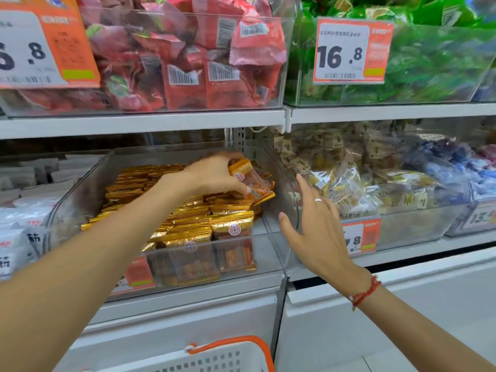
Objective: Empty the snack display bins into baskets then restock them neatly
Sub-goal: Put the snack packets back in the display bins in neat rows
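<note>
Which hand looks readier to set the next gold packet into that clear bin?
Probably the left hand: it is inside the clear bin and grips orange-gold packets above the rows. The right hand is open, outside the bin's right wall, holding nothing.

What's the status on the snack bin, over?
Left hand gripping gold snack packets in the clear bin. Right hand open beside the bin's right wall. Bin part full; white basket below. Nothing blocking.
</note>
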Motion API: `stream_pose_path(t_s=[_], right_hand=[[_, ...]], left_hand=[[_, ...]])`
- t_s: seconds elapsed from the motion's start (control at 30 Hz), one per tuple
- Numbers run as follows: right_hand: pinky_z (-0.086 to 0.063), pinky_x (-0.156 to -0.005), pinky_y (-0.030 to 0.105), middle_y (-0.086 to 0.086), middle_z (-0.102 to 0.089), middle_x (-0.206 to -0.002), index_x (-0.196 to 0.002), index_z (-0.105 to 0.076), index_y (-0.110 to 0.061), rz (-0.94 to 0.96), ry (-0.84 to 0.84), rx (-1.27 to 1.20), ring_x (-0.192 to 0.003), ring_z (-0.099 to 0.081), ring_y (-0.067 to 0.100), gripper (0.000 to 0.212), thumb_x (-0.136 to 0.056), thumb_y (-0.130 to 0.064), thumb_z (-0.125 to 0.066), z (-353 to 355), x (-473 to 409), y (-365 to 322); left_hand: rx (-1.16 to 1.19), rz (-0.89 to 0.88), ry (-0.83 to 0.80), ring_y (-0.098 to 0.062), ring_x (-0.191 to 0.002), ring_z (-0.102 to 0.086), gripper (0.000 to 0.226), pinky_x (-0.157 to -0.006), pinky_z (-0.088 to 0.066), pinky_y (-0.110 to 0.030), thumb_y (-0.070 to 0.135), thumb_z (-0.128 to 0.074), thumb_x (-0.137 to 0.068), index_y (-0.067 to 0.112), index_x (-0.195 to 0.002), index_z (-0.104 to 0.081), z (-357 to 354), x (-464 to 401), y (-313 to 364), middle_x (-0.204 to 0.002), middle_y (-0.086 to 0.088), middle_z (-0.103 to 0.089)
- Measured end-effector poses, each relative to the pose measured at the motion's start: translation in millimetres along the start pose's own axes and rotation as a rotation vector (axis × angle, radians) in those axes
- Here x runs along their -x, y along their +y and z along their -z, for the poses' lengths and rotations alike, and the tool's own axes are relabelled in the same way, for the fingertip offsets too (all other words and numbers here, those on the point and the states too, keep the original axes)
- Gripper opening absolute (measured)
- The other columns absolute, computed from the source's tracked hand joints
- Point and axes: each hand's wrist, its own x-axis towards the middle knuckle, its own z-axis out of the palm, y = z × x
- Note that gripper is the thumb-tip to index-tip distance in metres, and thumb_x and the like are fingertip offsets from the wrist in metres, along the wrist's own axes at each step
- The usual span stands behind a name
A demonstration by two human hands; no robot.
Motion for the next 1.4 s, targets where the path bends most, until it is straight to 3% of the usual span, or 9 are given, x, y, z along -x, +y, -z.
stream_pose_path(t_s=[0.13, 0.4, 0.6, 0.73, 0.97, 1.07, 1.17, 1.27, 1.4], right_hand=[[-0.020, -0.103, 0.024, -0.005, -0.052, -0.090, -0.151, -0.025, -0.009, 0.004, 0.015, 0.011, -0.094, -0.049, 0.015, 0.071, -0.092, -0.030, -0.058, -2.7, 0.6, 0.0], [-0.021, -0.100, 0.021, 0.002, -0.053, -0.127, -0.152, -0.021, -0.012, 0.017, -0.017, -0.030, -0.112, -0.043, 0.016, 0.070, -0.094, -0.031, -0.055, 0.4, 1.0, 0.4], [-0.025, -0.102, 0.025, 0.002, -0.057, -0.120, -0.151, -0.025, -0.011, 0.026, 0.008, -0.009, -0.107, -0.049, 0.015, 0.069, -0.092, -0.032, -0.055, -3.3, 2.0, 2.9], [-0.023, -0.101, 0.021, 0.000, -0.060, -0.111, -0.149, -0.028, -0.011, 0.018, 0.038, 0.004, -0.100, -0.054, 0.015, 0.068, -0.089, -0.034, -0.051, -7.4, 1.2, 3.6], [-0.024, -0.107, 0.027, -0.004, -0.059, -0.106, -0.152, -0.021, -0.015, 0.005, -0.033, 0.030, -0.102, -0.054, 0.016, 0.070, -0.090, -0.040, -0.042, -4.2, 2.6, 2.1], [-0.026, -0.108, 0.030, -0.016, -0.052, -0.090, -0.153, -0.018, -0.017, -0.009, -0.060, 0.016, -0.098, -0.051, 0.012, 0.071, -0.090, -0.044, -0.040, -2.0, 2.2, 2.2], [-0.029, -0.107, 0.033, -0.020, -0.043, -0.072, -0.152, -0.020, -0.016, 0.013, -0.049, 0.013, -0.082, -0.049, 0.009, 0.069, -0.092, -0.039, -0.045, -2.8, 2.8, 1.7], [-0.032, -0.106, 0.036, -0.003, -0.061, -0.107, -0.150, -0.027, -0.014, -0.013, -0.049, -0.008, -0.105, -0.051, 0.017, 0.065, -0.093, -0.035, -0.052, 0.3, 1.0, 5.4], [-0.033, -0.109, 0.038, 0.004, -0.048, -0.136, -0.140, -0.046, -0.014, 0.207, 0.079, 0.127, -0.129, -0.042, 0.023, 0.053, -0.092, -0.036, -0.046, 3.1, -9.6, 3.6]], left_hand=[[-0.155, -0.003, -0.186, -0.026, -0.124, -0.048, 0.086, -0.102, -0.042, -0.038, 0.049, -0.072, -0.080, 0.023, -0.149, -0.029, 1.7, -24.2, 14.5, -0.145, -0.006, -0.046], [-0.199, 0.044, -0.263, -0.030, -0.145, -0.026, 0.102, -0.114, -0.030, -0.045, 0.043, -0.076, -0.080, 0.025, -0.155, -0.010, -38.5, -47.9, 20.1, -0.160, -0.007, -0.022], [0.070, -0.112, 0.076, -0.017, -0.118, -0.055, 0.056, -0.098, -0.048, -0.037, 0.039, -0.081, -0.075, 0.027, -0.125, -0.059, -30.6, -32.6, 0.1, -0.132, 0.001, -0.058], [0.015, -0.109, 0.035, -0.018, -0.120, -0.055, 0.039, -0.101, -0.047, -0.041, 0.038, -0.073, -0.084, 0.030, -0.121, -0.066, -38.3, -41.9, -9.0, -0.132, 0.003, -0.060], [-0.009, -0.079, -0.167, -0.023, -0.138, -0.037, 0.053, -0.110, -0.032, -0.035, 0.044, -0.058, -0.094, 0.031, -0.143, -0.044, -31.0, -34.9, -7.6, -0.154, 0.000, -0.034], [0.133, -0.021, -0.016, -0.023, -0.140, -0.035, 0.055, -0.109, -0.032, -0.033, 0.046, -0.045, -0.100, 0.035, -0.151, -0.028, -28.5, -5.1, -23.1, -0.159, 0.003, -0.025], [0.000, 0.061, 0.143, -0.019, -0.115, -0.057, 0.049, -0.098, -0.044, -0.034, 0.042, -0.036, -0.103, 0.036, -0.152, -0.026, -22.3, 29.9, -49.4, -0.148, 0.000, -0.045], [-0.139, 0.144, 0.111, -0.022, -0.125, -0.051, 0.050, -0.103, -0.041, -0.037, 0.045, -0.027, -0.104, 0.032, -0.152, -0.027, -11.0, 56.5, -72.5, -0.152, -0.002, -0.041], [-0.226, 0.127, -0.038, -0.020, -0.150, -0.011, 0.059, -0.121, -0.014, -0.041, 0.056, -0.015, -0.100, 0.034, -0.154, -0.016, -3.1, 82.2, -84.5, -0.163, 0.005, -0.011]])
